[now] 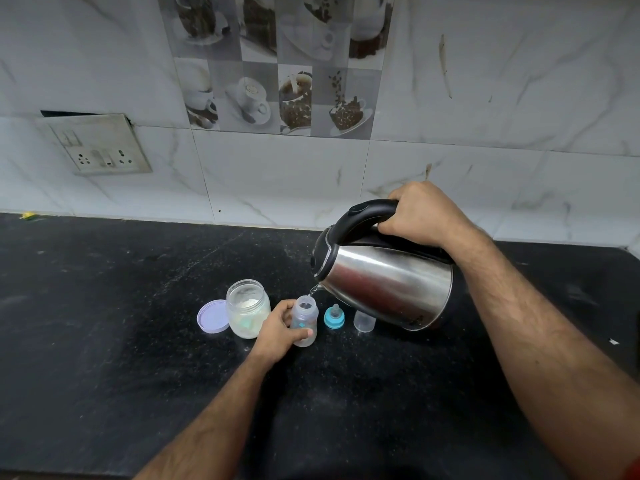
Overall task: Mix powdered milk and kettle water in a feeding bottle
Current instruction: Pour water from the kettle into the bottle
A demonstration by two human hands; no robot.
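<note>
Clear feeding bottle (304,320) upright and uncapped on black speckled counter (104,323), thin water stream falling into its mouth from tilted steel kettle (384,285); just left, open powder jar (248,308) and lilac lid (212,316); just right, blue teat ring (334,317) and clear cap (364,321). Behind: marble-look tiled wall (519,98), socket plate (98,143). Left hand (280,332) wrapped round bottle; right hand (424,213) clenched on kettle's black handle.

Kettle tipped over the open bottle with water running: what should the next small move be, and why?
Probably keep the pour thin and steady, then tip the kettle back upright. The right hand holds its handle, a thin stream falls into the narrow mouth of the feeding bottle, and the left hand steadies the bottle. The fill level is unclear.
</note>
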